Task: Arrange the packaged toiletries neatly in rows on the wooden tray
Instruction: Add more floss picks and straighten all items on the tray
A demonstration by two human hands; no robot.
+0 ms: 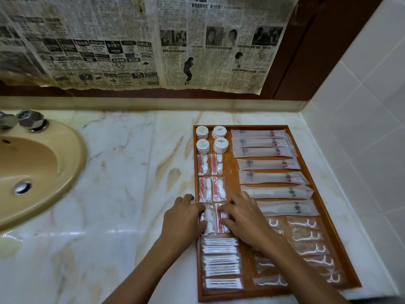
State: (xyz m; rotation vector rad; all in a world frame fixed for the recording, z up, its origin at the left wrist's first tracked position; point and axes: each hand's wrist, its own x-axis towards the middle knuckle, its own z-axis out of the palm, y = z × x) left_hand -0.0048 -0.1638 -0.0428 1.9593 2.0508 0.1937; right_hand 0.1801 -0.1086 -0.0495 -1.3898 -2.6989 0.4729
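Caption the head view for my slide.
Both hands, left and right, straighten red-and-white sachets on a rectangular wooden tray of packaged toiletries.

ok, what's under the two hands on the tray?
Under the left hand and right hand: two clear packets with red strips and white pads, lying on the wooden tray. The hands cover the packets' outer edges.

Tray [234, 298] on counter [131, 172] R of sink [32, 172]: round packs [211, 139] at far-L corner, sachets [211, 178] in pairs in front of them, swab packs [221, 262] nearest on L, long packs [269, 165] stacked in rows on R, floss picks [306, 244] in front of those.
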